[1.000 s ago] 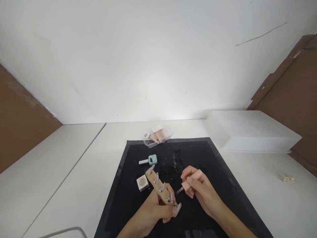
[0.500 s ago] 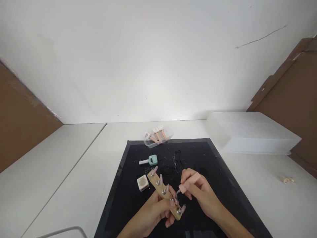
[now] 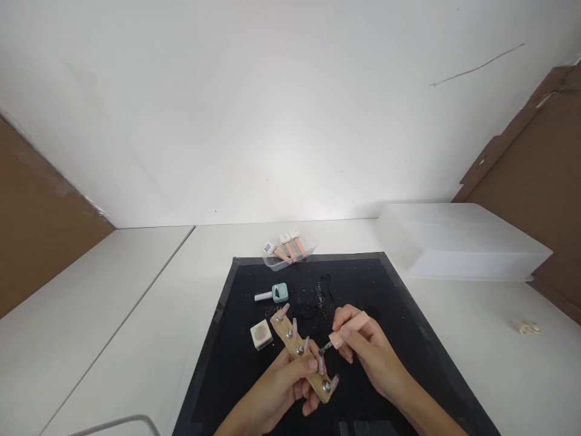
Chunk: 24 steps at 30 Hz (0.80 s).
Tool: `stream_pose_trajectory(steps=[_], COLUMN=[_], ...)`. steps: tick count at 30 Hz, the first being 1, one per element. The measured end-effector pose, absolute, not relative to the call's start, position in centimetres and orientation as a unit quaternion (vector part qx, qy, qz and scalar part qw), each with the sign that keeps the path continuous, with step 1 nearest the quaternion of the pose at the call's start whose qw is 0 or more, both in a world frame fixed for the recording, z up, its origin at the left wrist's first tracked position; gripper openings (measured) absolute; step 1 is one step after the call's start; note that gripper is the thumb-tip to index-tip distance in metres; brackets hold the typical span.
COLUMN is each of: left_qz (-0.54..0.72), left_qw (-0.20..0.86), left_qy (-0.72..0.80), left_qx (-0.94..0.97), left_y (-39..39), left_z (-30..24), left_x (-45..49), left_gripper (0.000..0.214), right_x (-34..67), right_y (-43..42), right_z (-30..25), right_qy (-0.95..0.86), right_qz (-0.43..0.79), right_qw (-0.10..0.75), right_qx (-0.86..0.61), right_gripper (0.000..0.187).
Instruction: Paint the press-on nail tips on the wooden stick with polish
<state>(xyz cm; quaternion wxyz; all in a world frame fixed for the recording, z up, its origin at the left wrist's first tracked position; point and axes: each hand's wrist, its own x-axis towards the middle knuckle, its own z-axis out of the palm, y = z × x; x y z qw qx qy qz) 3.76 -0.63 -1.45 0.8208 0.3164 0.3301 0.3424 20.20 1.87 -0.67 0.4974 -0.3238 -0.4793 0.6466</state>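
Note:
My left hand [image 3: 290,381] grips a wooden nail-tip stand [image 3: 290,345], which slants down to the right. Along it, several long pinkish false nails [image 3: 295,327] sit on round silver studs. My right hand [image 3: 365,345] pinches the peach cap of a nail polish brush [image 3: 349,329]. Its dark bristle end is at the upper tip of the false nail [image 3: 321,364] beside my left thumb; whether they touch is hard to tell. Left of the stand is a small square, cream-coloured bottle [image 3: 262,335] with a round patch on top.
A teal polish bottle [image 3: 280,293] with a white cap lies on the black mat [image 3: 363,284]. Behind it, a clear tray [image 3: 275,264] holds several peach-capped bottles. A white translucent box [image 3: 467,242] stands at right, near small beige objects [image 3: 526,327].
My right hand's brush tip has moved up from the body of the false nail to its far tip. My left thumb has shifted slightly on the stand.

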Motion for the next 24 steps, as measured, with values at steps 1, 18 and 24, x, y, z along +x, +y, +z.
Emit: stream_pose_trajectory(steps=[1,18,24], left_qz=[0.344,0.344,0.344], left_qw=[0.823,0.813,0.81], left_qy=[0.325,0.342,0.345], left_qx=[0.315,0.321,0.327], left_y=[-0.65,-0.67,-0.68], left_z=[-1.51,-1.59,-1.51], left_x=[3.76,3.83,3.86], left_gripper=[0.015,0.017,0.013], right_x=[20.21,20.29,20.02], right_y=[1.85,1.81,2.03], right_z=[-0.65,-0.21,-0.14], right_qy=[-0.478,-0.52,-0.47], right_qz=[0.649,0.653,0.631], right_qw=[0.501,0.456,0.5], right_qx=[-0.317,-0.309,-0.361], right_gripper=[0.024,0.03,0.027])
